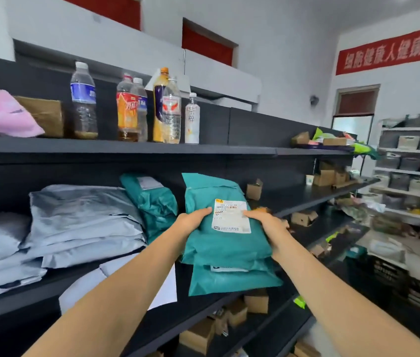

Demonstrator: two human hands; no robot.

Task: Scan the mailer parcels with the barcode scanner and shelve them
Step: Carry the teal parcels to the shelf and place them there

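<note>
Black shelving unit: the middle shelf carries a stack of grey mailers at left. To its right, a teal mailer parcel is held over the shelf's front edge. Its long axis runs from the person toward the back panel, far end raised, label side up. A second teal mailer lies directly beneath. The left hand and right hand grasp the parcel's opposite long edges, thumbs on top beside the shipping label.
</note>
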